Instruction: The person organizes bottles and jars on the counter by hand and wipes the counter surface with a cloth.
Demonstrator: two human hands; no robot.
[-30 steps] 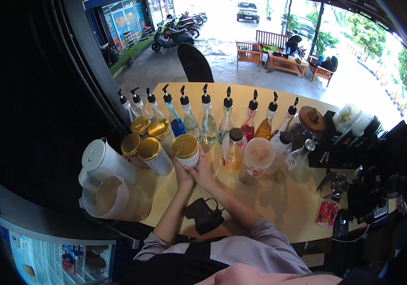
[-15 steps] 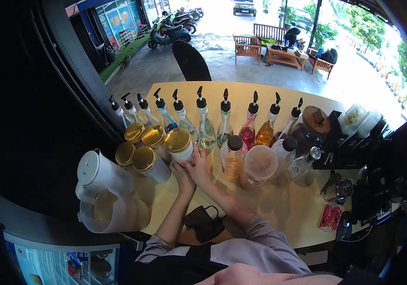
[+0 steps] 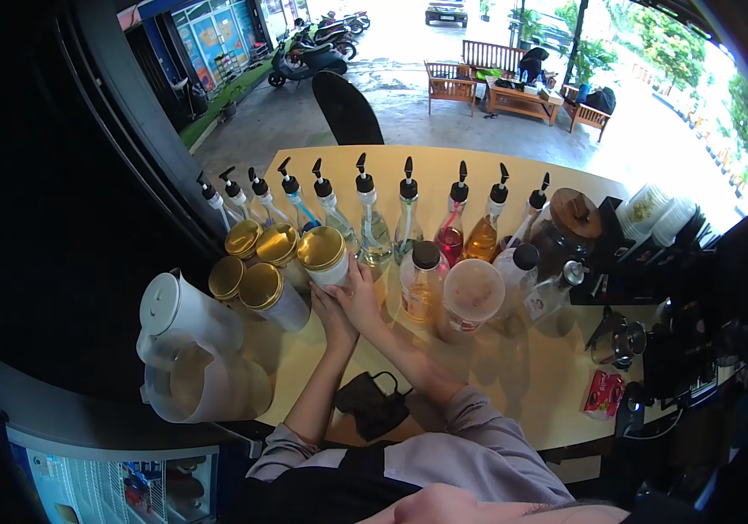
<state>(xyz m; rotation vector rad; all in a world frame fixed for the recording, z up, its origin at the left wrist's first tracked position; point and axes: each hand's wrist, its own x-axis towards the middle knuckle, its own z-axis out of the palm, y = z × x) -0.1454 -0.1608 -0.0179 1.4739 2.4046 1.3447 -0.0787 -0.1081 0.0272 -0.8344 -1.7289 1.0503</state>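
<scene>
Both my hands are around a white jar with a gold lid point(image 3: 322, 249) near the left of the counter. My right hand point(image 3: 358, 299) grips its right side, while my left hand point(image 3: 332, 316) is at its lower left, fingers partly hidden by the jar. Other gold-lidded jars point(image 3: 277, 244) stand close on its left. Behind it is a row of pump bottles point(image 3: 374, 234). A bottle of orange liquid point(image 3: 419, 293) and a tub with a pale lid point(image 3: 473, 290) stand to the right.
White pitcher point(image 3: 184, 306) and clear jug point(image 3: 234, 389) stand at the left. A black face mask point(image 3: 372, 405) lies near the front edge. A red packet point(image 3: 604, 394), metal pitcher point(image 3: 625, 342) and cup stacks point(image 3: 645, 206) are at the right.
The camera view has shifted. The held jar has moved slightly left, nearer the other gold-lidded jars, with both my hands still on it.
</scene>
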